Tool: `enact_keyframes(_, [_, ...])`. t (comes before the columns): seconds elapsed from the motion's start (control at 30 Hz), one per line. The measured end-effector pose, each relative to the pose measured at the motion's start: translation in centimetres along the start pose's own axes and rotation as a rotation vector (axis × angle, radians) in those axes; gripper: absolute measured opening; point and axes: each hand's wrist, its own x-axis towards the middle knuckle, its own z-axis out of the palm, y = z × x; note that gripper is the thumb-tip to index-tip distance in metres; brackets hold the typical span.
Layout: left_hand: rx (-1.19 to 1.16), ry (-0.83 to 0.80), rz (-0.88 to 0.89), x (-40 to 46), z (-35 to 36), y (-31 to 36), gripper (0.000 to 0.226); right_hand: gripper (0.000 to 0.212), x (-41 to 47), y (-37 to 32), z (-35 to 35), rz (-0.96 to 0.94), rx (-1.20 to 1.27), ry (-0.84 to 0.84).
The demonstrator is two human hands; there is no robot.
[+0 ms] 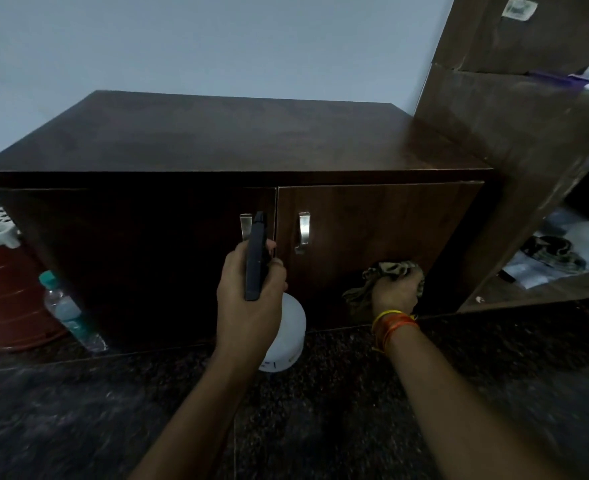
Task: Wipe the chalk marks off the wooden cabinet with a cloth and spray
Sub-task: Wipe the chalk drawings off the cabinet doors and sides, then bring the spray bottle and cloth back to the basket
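A low dark wooden cabinet (pixel 216 140) with two doors and metal handles stands against the wall. My left hand (pixel 248 292) grips a spray bottle (pixel 287 334) with a white body and a dark trigger head, its nozzle pointing at the doors near the left handle. My right hand (pixel 395 289) presses a crumpled patterned cloth (pixel 372 275) against the lower part of the right door (pixel 383 223). No chalk marks stand out in the dim light.
A plastic water bottle (pixel 66 310) leans by the cabinet's left corner, beside a red-brown bin (pixel 5 292). A taller wooden shelf unit (pixel 514 133) with clutter stands on the right. The floor (pixel 320 410) is dark speckled stone.
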Motion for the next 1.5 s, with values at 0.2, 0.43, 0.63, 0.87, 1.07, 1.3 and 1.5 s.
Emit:
enact_keyframes(0.2, [0.017,-0.010,0.021,0.8,-0.4,0.9,0.017,0.033,-3.4,-2.4,-0.1,-0.194,0.133,0.113])
enact_keyframes(0.43, [0.042,-0.009,0.003,2.7,-1.4,4.7,0.019,0.034,-9.1,-9.9,-1.0,-0.385,0.222,0.085])
enact_keyframes(0.63, [0.058,0.025,-0.127,4.1,-2.3,10.3,0.024,0.031,-11.1,-16.2,-3.2,-0.456,0.102,-0.087])
enact_keyframes(0.87, [0.127,0.090,-0.175,7.3,-3.1,19.7,0.025,0.033,-13.0,-24.1,-4.9,-0.421,-0.011,-0.295])
enact_keyframes(1.07, [0.178,0.147,-0.186,11.3,-5.0,26.4,0.024,0.034,-14.6,-30.4,-4.4,-0.381,-0.080,-0.438])
enact_keyframes(1.3, [0.161,0.232,-0.203,15.6,-12.1,29.9,0.023,0.035,-20.5,-34.9,0.1,-0.322,-0.045,-0.561])
enact_keyframes(1.5, [0.170,0.233,-0.178,19.4,-21.6,29.0,0.025,0.030,-27.6,-35.9,7.7,-0.278,-0.045,-0.615])
